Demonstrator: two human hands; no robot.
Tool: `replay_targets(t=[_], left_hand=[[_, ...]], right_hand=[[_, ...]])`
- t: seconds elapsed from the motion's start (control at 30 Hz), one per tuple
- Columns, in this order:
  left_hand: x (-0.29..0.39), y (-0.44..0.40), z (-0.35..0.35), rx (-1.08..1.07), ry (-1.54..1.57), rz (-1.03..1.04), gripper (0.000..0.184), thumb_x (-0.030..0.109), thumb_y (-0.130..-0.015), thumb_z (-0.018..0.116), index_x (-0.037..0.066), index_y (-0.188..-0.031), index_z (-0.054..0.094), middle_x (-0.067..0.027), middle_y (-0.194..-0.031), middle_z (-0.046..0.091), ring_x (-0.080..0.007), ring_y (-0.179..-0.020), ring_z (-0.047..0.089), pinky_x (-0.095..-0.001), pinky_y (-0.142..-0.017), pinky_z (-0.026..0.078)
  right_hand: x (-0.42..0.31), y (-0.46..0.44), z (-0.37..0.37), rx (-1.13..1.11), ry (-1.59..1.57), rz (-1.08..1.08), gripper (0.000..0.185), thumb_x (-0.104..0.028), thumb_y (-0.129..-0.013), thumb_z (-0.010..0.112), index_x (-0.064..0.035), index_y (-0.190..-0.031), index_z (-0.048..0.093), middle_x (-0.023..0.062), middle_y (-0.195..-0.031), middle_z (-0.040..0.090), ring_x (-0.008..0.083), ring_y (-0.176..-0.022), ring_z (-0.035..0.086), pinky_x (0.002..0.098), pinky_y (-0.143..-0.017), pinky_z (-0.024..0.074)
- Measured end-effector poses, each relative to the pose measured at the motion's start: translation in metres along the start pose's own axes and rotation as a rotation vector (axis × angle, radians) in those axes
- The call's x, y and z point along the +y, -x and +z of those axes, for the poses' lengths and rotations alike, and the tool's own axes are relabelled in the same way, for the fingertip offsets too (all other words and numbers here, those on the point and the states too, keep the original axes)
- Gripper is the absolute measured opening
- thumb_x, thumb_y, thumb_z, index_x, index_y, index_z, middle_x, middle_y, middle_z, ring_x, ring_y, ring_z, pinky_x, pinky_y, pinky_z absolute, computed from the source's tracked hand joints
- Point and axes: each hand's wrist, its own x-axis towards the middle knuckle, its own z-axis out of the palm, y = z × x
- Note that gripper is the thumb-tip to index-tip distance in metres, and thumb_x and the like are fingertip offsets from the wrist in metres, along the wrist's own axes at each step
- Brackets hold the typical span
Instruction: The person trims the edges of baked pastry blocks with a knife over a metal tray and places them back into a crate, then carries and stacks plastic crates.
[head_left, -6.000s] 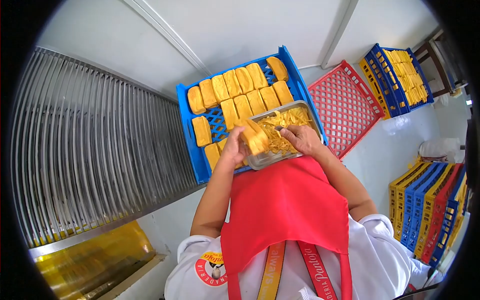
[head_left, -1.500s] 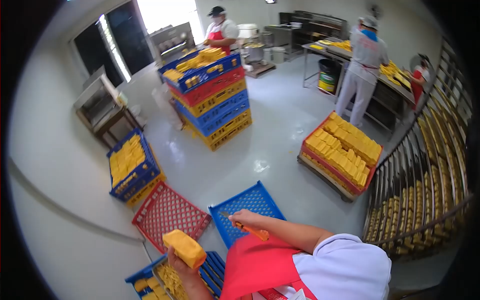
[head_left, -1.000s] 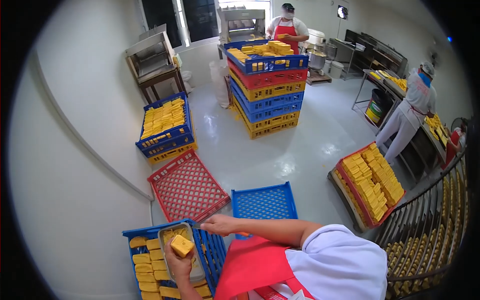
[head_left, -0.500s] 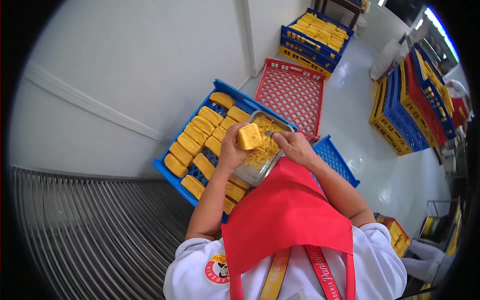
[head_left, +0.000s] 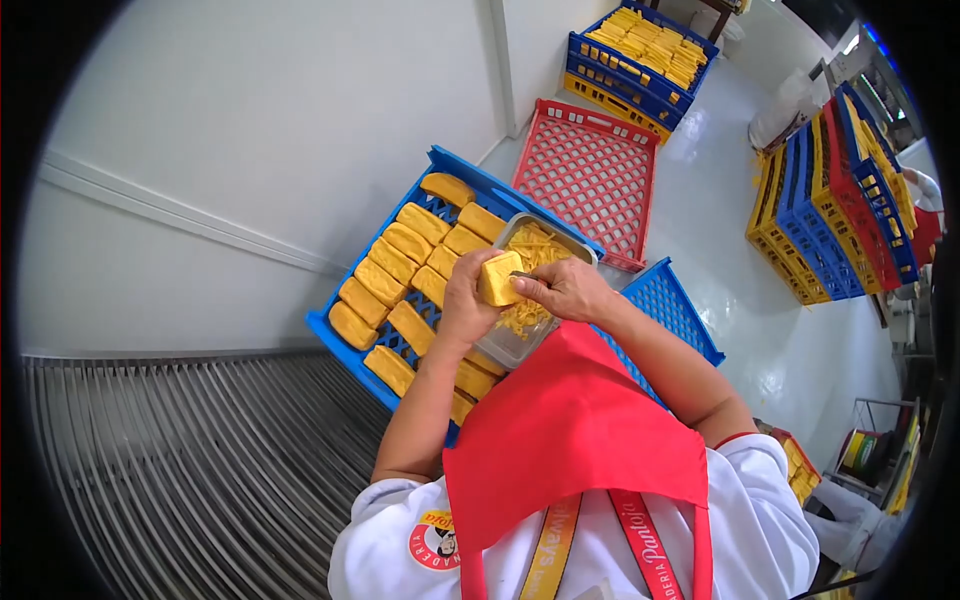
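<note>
My left hand (head_left: 468,300) is closed around a yellow bread loaf (head_left: 500,279), its squarish end turned toward me. In my right hand (head_left: 575,290) is a small knife (head_left: 520,274), mostly covered by the fingers, its short blade against the loaf's edge. Beneath both hands lies a clear plastic tub (head_left: 507,350) holding thin yellow trimmings (head_left: 545,247). The tub rests on the right part of a blue crate (head_left: 322,325), where several more golden loaves (head_left: 385,262) lie in rows. My arms and red apron hide the crate's near corner.
A red crate (head_left: 590,170) lies beyond the blue one, and another blue crate (head_left: 680,310) is at my right. Farther off stand stacked crates (head_left: 640,70) of yellow slices and a taller coloured stack (head_left: 830,200). A ridged metal surface (head_left: 200,450) is at left.
My right hand has moved left and the knife blade has come from above the tub to the loaf's edge. My left hand still grips the loaf. The view has shifted slightly.
</note>
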Motion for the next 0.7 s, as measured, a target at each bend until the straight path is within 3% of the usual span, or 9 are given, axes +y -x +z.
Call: replay_targets(t=[0.1, 0.17, 0.27, 0.47, 0.7], left_hand=[[-0.001, -0.004, 0.003, 0.043, -0.095, 0.069, 0.062, -0.004, -0.065, 0.080, 0.009, -0.120, 0.053, -0.0066, -0.111, 0.060, -0.0218, -0.102, 0.060, -0.0332, -0.087, 0.051], [0.007, -0.006, 0.002, 0.177, -0.507, 0.280, 0.056, -0.004, -0.067, 0.075, 0.009, -0.117, 0.055, -0.0090, -0.110, 0.060, -0.0289, -0.103, 0.058, -0.0372, -0.090, 0.047], [-0.002, -0.003, -0.003, 0.244, -0.611, 0.294, 0.049, -0.001, -0.070, 0.069, 0.009, -0.116, 0.056, -0.0105, -0.110, 0.058, -0.0339, -0.106, 0.054, -0.0435, -0.097, 0.039], [-0.009, 0.004, 0.004, 0.244, -0.821, 0.373, 0.037, 0.010, -0.079, 0.062, 0.010, -0.115, 0.056, -0.0085, -0.111, 0.059, -0.0302, -0.108, 0.053, -0.0501, -0.102, 0.030], [-0.009, 0.007, 0.006, 0.219, -0.850, 0.336, 0.037, 0.011, -0.079, 0.060, 0.010, -0.116, 0.056, -0.0076, -0.112, 0.058, -0.0287, -0.108, 0.052, -0.0494, -0.103, 0.030]], right_hand=[[0.002, -0.004, 0.002, -0.072, -0.043, 0.112, 0.063, -0.062, -0.091, 0.045, -0.0052, -0.083, 0.071, 0.0214, -0.073, 0.065, 0.0396, -0.072, 0.064, 0.0465, -0.067, 0.0493], [0.002, -0.005, 0.000, -0.221, -0.142, 0.192, 0.066, -0.063, -0.090, 0.045, -0.0026, -0.084, 0.071, 0.0211, -0.072, 0.065, 0.0354, -0.071, 0.065, 0.0441, -0.067, 0.0496], [0.015, -0.012, 0.017, -0.127, -0.320, 0.374, 0.074, -0.068, -0.086, 0.048, 0.0023, -0.079, 0.069, 0.0203, -0.067, 0.063, 0.0299, -0.069, 0.065, 0.0422, -0.066, 0.0491], [0.015, -0.021, 0.032, -0.029, -0.183, 0.276, 0.081, -0.079, -0.070, 0.058, 0.0015, -0.069, 0.064, 0.0181, -0.063, 0.062, 0.0294, -0.065, 0.065, 0.0412, -0.062, 0.0491], [0.016, -0.023, 0.039, -0.137, -0.269, 0.316, 0.081, -0.080, -0.071, 0.056, 0.0003, -0.072, 0.067, 0.0180, -0.065, 0.064, 0.0298, -0.067, 0.065, 0.0411, -0.063, 0.0500]])
